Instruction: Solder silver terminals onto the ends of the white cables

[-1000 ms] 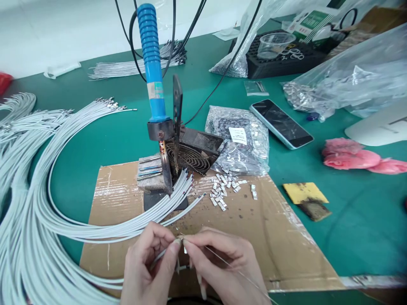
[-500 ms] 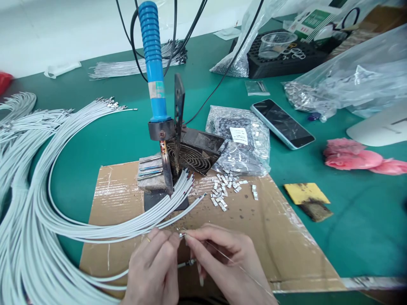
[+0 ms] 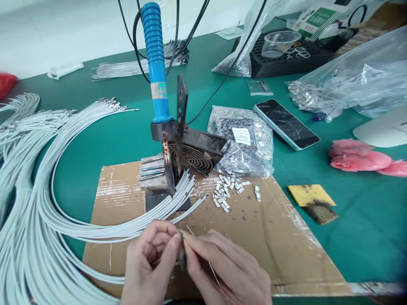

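Note:
My left hand (image 3: 149, 264) and my right hand (image 3: 227, 269) meet at the near edge of a cardboard sheet (image 3: 270, 237), fingertips pinched together. The left pinches the end of a white wire (image 3: 176, 245). The right pinches a thin strand of solder wire (image 3: 211, 267) that runs back toward me. Just beyond the hands, a blue-handled soldering iron (image 3: 155, 72) stands upright in its stand, tip down beside a small black fan (image 3: 193, 154). A fan of white wires (image 3: 95, 231) sweeps in from the left, ends lying under the iron's tip. Small metal terminals (image 3: 227, 188) are scattered on the cardboard.
Bags of terminals (image 3: 243, 146) lie behind the cardboard, a phone (image 3: 286, 123) beyond them. A yellow sponge (image 3: 313, 199) and pink cloth (image 3: 359, 156) lie on the right. More plastic bags (image 3: 349, 84), a black tray (image 3: 286, 59) and another wire bundle (image 3: 133, 65) sit at the back on the green mat.
The hands stayed together at the near edge; the solder strand in the right hand has swung from pointing down-right to steeper, and the view has shifted slightly.

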A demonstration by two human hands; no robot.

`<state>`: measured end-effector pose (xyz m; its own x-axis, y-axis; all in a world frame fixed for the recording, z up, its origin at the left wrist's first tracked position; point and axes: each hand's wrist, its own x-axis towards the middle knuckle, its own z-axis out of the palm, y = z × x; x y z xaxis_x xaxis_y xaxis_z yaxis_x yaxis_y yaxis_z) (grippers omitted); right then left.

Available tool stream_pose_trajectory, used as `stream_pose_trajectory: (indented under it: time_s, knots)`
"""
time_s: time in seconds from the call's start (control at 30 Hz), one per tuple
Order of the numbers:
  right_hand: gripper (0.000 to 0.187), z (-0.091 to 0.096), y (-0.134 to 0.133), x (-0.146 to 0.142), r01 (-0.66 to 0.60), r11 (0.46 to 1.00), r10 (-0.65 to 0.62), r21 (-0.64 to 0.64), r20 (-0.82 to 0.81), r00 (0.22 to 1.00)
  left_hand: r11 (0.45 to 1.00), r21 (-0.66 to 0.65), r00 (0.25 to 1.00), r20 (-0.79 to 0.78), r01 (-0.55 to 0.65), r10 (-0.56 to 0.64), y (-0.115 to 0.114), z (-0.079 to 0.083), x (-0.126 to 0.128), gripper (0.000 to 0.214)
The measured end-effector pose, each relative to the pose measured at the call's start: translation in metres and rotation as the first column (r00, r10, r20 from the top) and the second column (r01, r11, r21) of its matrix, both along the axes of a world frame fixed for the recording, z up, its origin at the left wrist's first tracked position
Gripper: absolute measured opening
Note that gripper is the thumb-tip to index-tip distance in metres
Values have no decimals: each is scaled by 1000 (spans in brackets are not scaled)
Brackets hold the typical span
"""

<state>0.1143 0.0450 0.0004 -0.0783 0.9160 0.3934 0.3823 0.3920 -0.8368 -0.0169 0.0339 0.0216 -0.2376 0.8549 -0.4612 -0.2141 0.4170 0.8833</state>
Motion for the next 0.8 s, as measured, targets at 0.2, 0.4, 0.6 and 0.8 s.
stream_pose_trajectory:
  time_s: [0.2, 0.4, 0.6, 0.8]
  knots:
    - [18, -1, 16, 19, -337, 817, 212, -467, -300, 930, 998, 40, 979, -198, -41, 48, 1, -1, 2, 18]
    - [19, 6, 21, 22, -334, 765, 163, -551, -336, 928, 995, 98, 890, -456, 33, 15, -11, -17, 2, 14]
    - [19, 6, 18, 21, -246, 865, 135, -437, -269, 954, 998, 57, 929, -370, -7, 28, -5, -8, 3, 15]
    - [16, 4, 22, 30, -154, 915, 68, -373, -232, 970, 998, 8, 970, -235, -57, 57, 4, 5, 5, 17]
